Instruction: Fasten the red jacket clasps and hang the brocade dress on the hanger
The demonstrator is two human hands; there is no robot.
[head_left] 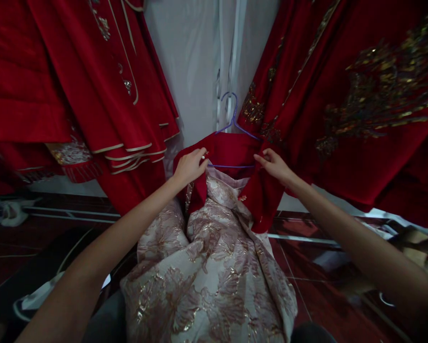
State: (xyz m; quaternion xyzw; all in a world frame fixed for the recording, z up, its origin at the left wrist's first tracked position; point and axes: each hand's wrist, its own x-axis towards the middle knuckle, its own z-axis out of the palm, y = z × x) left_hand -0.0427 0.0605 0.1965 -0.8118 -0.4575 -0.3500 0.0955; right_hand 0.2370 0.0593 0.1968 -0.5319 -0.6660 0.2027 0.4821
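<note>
A purple wire hanger (234, 119) carries a red jacket (231, 147) in front of me. Below its collar a pale dress (221, 267) with pinkish, glittering flower patterns spreads down over my lap. My left hand (191, 167) pinches the jacket's left front edge near the shoulder; a ring shows on one finger. On the other side, my right hand (274, 165) has its thumb and fingers closed on the jacket's right front edge. The hanger's lower bar crosses between both hands.
Red garments (74, 85) with cream trim hang at the left. More red garments (342, 157), with gold sequins, hang at the right. A pale wall (185, 57) stands behind. White rails (74, 214) run low above dark red floor tiles (300, 271).
</note>
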